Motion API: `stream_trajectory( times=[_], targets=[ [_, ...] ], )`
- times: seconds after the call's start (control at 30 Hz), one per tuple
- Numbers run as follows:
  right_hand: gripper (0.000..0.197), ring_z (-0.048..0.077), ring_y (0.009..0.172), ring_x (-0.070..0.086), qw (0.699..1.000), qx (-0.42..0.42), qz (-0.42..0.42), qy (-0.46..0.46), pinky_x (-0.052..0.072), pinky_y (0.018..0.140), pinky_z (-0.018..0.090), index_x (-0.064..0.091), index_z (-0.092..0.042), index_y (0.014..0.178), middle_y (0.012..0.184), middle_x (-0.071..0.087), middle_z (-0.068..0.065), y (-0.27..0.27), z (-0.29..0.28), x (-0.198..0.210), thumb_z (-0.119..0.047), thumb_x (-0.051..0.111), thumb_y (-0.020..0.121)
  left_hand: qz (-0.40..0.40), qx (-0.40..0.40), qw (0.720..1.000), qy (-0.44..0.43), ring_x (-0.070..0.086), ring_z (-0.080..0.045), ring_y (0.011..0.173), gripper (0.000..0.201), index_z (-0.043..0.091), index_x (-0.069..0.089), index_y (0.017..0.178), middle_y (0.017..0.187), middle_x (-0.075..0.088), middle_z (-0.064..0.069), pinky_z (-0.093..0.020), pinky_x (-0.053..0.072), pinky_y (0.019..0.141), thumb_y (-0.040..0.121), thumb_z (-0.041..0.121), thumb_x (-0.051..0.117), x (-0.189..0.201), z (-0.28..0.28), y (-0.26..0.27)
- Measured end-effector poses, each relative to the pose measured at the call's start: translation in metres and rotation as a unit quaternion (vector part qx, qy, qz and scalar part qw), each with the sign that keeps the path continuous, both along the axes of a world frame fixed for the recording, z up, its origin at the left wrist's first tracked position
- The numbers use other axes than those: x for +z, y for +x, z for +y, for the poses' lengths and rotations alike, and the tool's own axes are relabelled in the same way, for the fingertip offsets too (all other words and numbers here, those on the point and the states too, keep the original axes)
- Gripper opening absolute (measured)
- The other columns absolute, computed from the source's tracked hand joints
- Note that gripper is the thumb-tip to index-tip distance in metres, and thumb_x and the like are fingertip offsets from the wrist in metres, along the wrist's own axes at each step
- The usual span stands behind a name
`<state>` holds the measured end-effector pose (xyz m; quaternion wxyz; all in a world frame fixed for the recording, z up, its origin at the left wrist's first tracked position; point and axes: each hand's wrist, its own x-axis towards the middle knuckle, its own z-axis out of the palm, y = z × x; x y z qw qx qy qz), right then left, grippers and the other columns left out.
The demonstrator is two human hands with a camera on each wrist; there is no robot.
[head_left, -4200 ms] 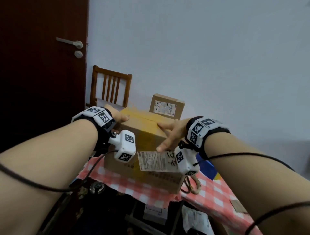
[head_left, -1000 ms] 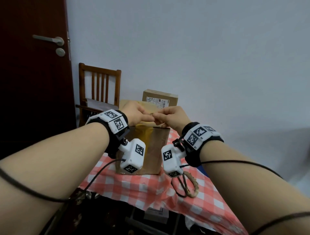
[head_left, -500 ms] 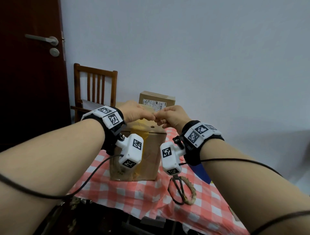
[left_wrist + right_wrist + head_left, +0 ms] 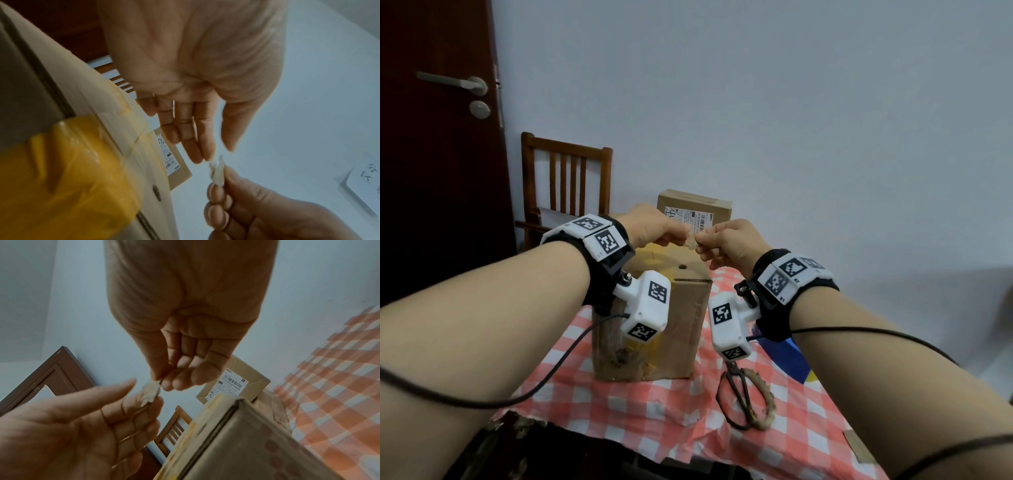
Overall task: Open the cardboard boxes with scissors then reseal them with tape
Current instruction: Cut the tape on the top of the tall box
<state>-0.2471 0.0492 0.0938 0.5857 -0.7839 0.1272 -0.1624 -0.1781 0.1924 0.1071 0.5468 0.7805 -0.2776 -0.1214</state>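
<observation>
Above a tall brown cardboard box (image 4: 654,322) sealed with yellow tape (image 4: 61,170), a person's right hand (image 4: 729,243) pinches a small crumpled scrap of clear tape (image 4: 691,240) between thumb and fingertips, the other fingers curled into the palm. The left hand (image 4: 650,228) meets it from the other side; the wrist views show its fingers nearly straight, their tips just touching the scrap, so it looks slack rather than gripping. The scrap is held up clear of the box, probably so it cannot stick back down; it appears to be a torn-off remnant being passed across or balled up for discarding.

The box stands upright on the worktop (image 4: 654,407), which is covered in a red-and-white checked cloth; its top flaps lie closed under the yellow strip. Black-handled scissors (image 4: 736,394) lie flat on the cloth just to the right of the box, beside a coarse rope ring (image 4: 763,401), within easy reach of the right hand. No roll of tape is visible.

Behind the box sits a second, smaller brown cardboard box (image 4: 695,207) with a white shipping label (image 4: 232,386) facing the camera: a barcode and a number beginning "SF0229459135", with the letters "WU" handwritten alongside. The finer print is too small to read. A wooden slat-back chair (image 4: 566,181) stands behind the box to the left.
</observation>
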Motion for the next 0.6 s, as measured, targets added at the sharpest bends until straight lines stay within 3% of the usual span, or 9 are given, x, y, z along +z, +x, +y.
stream_trajectory(
  times=[0.03, 0.13, 0.17, 0.27, 0.37, 0.47, 0.6],
  targets=[
    [0.015, 0.010, 0.045, 0.055, 1.000, 0.003, 0.000, -0.004, 0.044, 0.046, 0.022, 0.062, -0.001, 0.073, 0.058, 0.061, 0.005, 0.000, -0.001, -0.001, -0.002, 0.062, 0.088, -0.005, -0.001, 1.000, 0.002, 0.061, 0.000, 0.060, 0.012, 0.008, 0.067, 0.081, 0.064, 0.067, 0.005, -0.013, 0.044, 0.051, 0.083, 0.019, 0.071, -0.001, 0.000, 0.001],
    [0.015, 0.009, 0.047, 0.056, 1.000, 0.021, -0.002, -0.010, 0.048, 0.046, 0.021, 0.063, 0.000, 0.073, 0.057, 0.062, 0.003, 0.000, -0.001, -0.002, -0.002, 0.063, 0.088, -0.022, -0.008, 1.000, 0.013, 0.060, -0.014, 0.082, 0.010, 0.009, 0.071, 0.080, 0.077, 0.069, 0.000, -0.025, 0.049, 0.076, 0.081, 0.018, 0.073, -0.004, -0.002, 0.005],
    [0.015, 0.010, 0.048, 0.057, 1.000, 0.025, -0.004, -0.004, 0.050, 0.046, 0.021, 0.063, 0.000, 0.073, 0.058, 0.062, 0.004, 0.001, 0.000, -0.002, -0.002, 0.063, 0.088, -0.022, -0.011, 1.000, 0.011, 0.059, -0.015, 0.082, 0.009, 0.006, 0.071, 0.080, 0.077, 0.068, -0.002, -0.025, 0.048, 0.078, 0.082, 0.015, 0.072, -0.005, -0.002, 0.005],
    [0.010, 0.013, 0.050, 0.060, 0.999, 0.031, -0.012, 0.038, 0.054, 0.049, 0.022, 0.063, 0.001, 0.078, 0.063, 0.063, 0.008, 0.001, 0.000, -0.002, 0.000, 0.063, 0.087, -0.023, -0.013, 1.000, 0.011, 0.055, -0.012, 0.073, 0.008, 0.002, 0.069, 0.083, 0.076, 0.064, -0.004, -0.018, 0.045, 0.067, 0.086, 0.009, 0.066, -0.006, -0.005, 0.002],
    [0.008, 0.012, 0.046, 0.058, 0.999, 0.027, -0.020, 0.034, 0.055, 0.051, 0.022, 0.063, 0.002, 0.078, 0.056, 0.061, 0.007, 0.002, -0.001, -0.003, 0.004, 0.064, 0.086, -0.032, -0.002, 0.999, 0.023, 0.055, -0.010, 0.073, 0.008, 0.005, 0.069, 0.083, 0.077, 0.064, -0.002, -0.015, 0.044, 0.061, 0.088, 0.010, 0.065, -0.007, -0.006, 0.001],
    [0.005, 0.011, 0.043, 0.057, 0.999, -0.010, 0.006, -0.035, 0.055, 0.051, 0.021, 0.064, 0.004, 0.080, 0.060, 0.060, 0.012, 0.005, -0.002, -0.005, 0.004, 0.065, 0.085, -0.058, 0.019, 0.995, 0.075, 0.061, -0.019, 0.094, 0.015, 0.003, 0.072, 0.096, 0.096, 0.069, -0.008, -0.024, 0.045, 0.071, 0.086, 0.012, 0.067, -0.008, -0.007, 0.007],
    [0.011, 0.014, 0.052, 0.057, 0.989, -0.038, 0.072, -0.125, 0.048, 0.049, 0.022, 0.068, 0.007, 0.088, 0.067, 0.064, 0.011, 0.012, -0.002, -0.007, -0.004, 0.067, 0.086, -0.082, 0.024, 0.988, 0.126, 0.052, -0.021, 0.114, 0.022, 0.011, 0.072, 0.105, 0.117, 0.064, -0.006, -0.032, 0.040, 0.093, 0.083, 0.006, 0.068, -0.013, -0.003, 0.012]
  ],
)
